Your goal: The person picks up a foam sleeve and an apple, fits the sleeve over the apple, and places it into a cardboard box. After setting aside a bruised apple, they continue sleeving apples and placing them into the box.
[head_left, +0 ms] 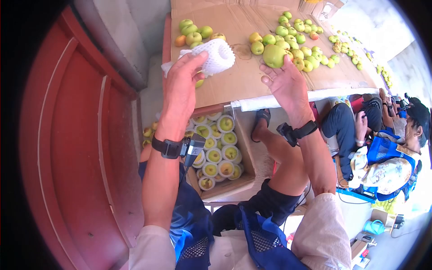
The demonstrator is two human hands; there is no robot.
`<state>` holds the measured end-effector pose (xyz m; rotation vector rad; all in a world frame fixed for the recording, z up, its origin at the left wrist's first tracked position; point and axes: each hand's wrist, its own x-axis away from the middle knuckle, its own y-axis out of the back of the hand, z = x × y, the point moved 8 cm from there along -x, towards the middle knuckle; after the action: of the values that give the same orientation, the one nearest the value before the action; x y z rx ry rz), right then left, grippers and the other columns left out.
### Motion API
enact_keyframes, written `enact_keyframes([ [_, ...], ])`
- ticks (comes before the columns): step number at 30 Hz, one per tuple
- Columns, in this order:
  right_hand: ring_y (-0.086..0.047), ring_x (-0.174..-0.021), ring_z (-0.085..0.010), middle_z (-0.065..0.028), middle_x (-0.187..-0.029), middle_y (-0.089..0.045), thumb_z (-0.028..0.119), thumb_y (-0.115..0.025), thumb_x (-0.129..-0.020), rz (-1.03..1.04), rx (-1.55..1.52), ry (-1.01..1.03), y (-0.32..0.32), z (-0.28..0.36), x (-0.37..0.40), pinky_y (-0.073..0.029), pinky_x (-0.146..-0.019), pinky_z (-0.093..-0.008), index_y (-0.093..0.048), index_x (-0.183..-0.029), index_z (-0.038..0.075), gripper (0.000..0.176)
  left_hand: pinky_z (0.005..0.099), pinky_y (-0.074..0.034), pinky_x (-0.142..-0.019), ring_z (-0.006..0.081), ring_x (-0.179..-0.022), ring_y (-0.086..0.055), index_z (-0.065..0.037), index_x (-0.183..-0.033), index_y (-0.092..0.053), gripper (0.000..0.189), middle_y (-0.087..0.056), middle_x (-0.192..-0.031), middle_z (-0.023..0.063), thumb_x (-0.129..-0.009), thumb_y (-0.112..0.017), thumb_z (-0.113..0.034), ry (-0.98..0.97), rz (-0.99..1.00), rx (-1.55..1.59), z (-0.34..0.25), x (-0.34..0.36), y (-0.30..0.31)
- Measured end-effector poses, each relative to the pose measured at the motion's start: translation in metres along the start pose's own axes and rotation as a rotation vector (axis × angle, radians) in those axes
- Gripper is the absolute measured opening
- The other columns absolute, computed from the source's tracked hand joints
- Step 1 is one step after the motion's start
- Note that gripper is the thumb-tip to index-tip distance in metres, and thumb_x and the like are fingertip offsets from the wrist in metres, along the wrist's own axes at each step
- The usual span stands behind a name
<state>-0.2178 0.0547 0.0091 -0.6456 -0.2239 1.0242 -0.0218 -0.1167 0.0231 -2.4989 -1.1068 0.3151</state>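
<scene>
My left hand is closed round a white foam net sleeve above the left part of the cardboard-covered table. The sleeve's round opening faces right, and no apple shows in it. Farther right, my right hand holds a green apple at its fingertips, in front of a pile of green apples. The apple and the sleeve are apart. Below the table edge, a box holds several apples in white foam sleeves.
More apples lie at the table's back left, others along its right. A red door stands at the left. At the right sits a co-worker in a blue vest, with other people beyond. A light-blue container is lower right.
</scene>
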Motion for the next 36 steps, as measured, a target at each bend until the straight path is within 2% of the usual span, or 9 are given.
enact_keyframes([
  [4,-0.064,-0.108,-0.0287,-0.012,-0.123,-0.065,0.038,-0.056,-0.107,-0.017,-0.19,-0.05,-0.005,-0.008,0.006,-0.05,-0.079,-0.0347,-0.052,-0.136,0.005,0.044,0.0255,-0.041,-0.082,0.0072,-0.099,-0.057,-0.008,-0.111,-0.072,0.025,-0.069,-0.107,-0.0019,-0.093,-0.073,-0.025,0.009,0.027,-0.008,0.002,-0.001,-0.001],
  [11,-0.064,-0.111,-0.0278,-0.0104,-0.125,-0.065,0.032,-0.059,-0.105,-0.029,-0.16,-0.048,-0.016,-0.019,0.011,-0.05,-0.073,-0.0311,-0.053,-0.138,0.005,0.044,0.0284,-0.039,-0.086,0.009,-0.1,-0.057,-0.008,-0.107,-0.072,0.026,-0.069,-0.107,-0.0015,-0.094,-0.071,-0.03,-0.001,0.02,-0.131,0.003,-0.002,0.002],
  [14,-0.065,-0.112,-0.0227,-0.0075,-0.123,-0.066,0.029,-0.064,-0.102,0.053,0.043,-0.072,-0.034,-0.02,0.016,-0.046,-0.069,-0.0269,-0.053,-0.141,0.003,0.048,0.0266,-0.04,-0.083,0.0071,-0.097,-0.057,-0.007,-0.111,-0.072,0.025,-0.07,-0.108,-0.002,-0.096,-0.069,-0.028,-0.015,0.046,-0.184,0.003,-0.002,-0.002],
  [16,-0.063,-0.103,-0.0125,-0.0042,-0.12,-0.067,0.028,-0.07,-0.099,0.02,0.197,0.043,-0.043,-0.013,0.018,-0.041,-0.066,-0.0236,-0.052,-0.143,0.001,0.054,0.0244,-0.041,-0.081,0.0049,-0.094,-0.057,-0.007,-0.115,-0.071,0.024,-0.07,-0.108,-0.0028,-0.099,-0.067,-0.025,-0.024,0.07,-0.221,0.003,0.0,-0.007],
  [19,-0.058,-0.094,-0.0047,-0.0018,-0.118,-0.067,0.029,-0.075,-0.095,-0.006,0.308,0.069,-0.043,-0.011,0.014,-0.039,-0.065,-0.0223,-0.054,-0.14,0.0,0.057,0.0243,-0.041,-0.081,0.0039,-0.095,-0.057,-0.008,-0.113,-0.072,0.023,-0.07,-0.106,-0.0037,-0.099,-0.068,-0.025,-0.038,0.112,-0.244,0.004,0.003,-0.015],
  [22,-0.053,-0.089,-0.0021,-0.0001,-0.114,-0.067,0.032,-0.077,-0.094,0.002,0.385,0.093,-0.048,-0.01,0.014,-0.038,-0.066,-0.0214,-0.057,-0.137,0.0,0.058,0.0244,-0.04,-0.082,0.0037,-0.094,-0.057,-0.008,-0.112,-0.072,0.022,-0.07,-0.104,-0.004,-0.099,-0.068,-0.025,-0.04,0.147,-0.268,0.009,0.003,-0.018],
  [26,-0.053,-0.09,-0.0019,0.0008,-0.111,-0.067,0.034,-0.078,-0.093,0.014,0.415,0.093,-0.045,-0.01,0.016,-0.038,-0.066,-0.0209,-0.058,-0.136,0.0,0.058,0.025,-0.04,-0.083,0.0043,-0.092,-0.056,-0.009,-0.109,-0.071,0.02,-0.07,-0.102,-0.0044,-0.099,-0.069,-0.025,-0.042,0.154,-0.247,0.013,0.002,-0.021],
  [32,-0.058,-0.093,-0.0054,0.0004,-0.119,-0.067,0.039,-0.072,-0.098,0.013,0.151,0.057,-0.031,-0.019,0.014,-0.039,-0.068,-0.0212,-0.059,-0.137,0.002,0.054,0.0254,-0.04,-0.083,0.0047,-0.091,-0.055,-0.009,-0.107,-0.071,0.018,-0.069,-0.1,-0.0043,-0.099,-0.07,-0.025,-0.041,0.153,-0.224,0.012,0.005,-0.029],
  [36,-0.064,-0.102,-0.0158,-0.0043,-0.125,-0.066,0.039,-0.067,-0.102,0.056,0.018,-0.047,-0.021,-0.028,0.014,-0.043,-0.064,-0.0213,-0.058,-0.137,0.003,0.051,0.0253,-0.041,-0.082,0.0048,-0.09,-0.056,-0.009,-0.107,-0.071,0.018,-0.069,-0.099,-0.0039,-0.099,-0.071,-0.025,-0.05,0.149,-0.212,0.014,0.004,-0.029],
])
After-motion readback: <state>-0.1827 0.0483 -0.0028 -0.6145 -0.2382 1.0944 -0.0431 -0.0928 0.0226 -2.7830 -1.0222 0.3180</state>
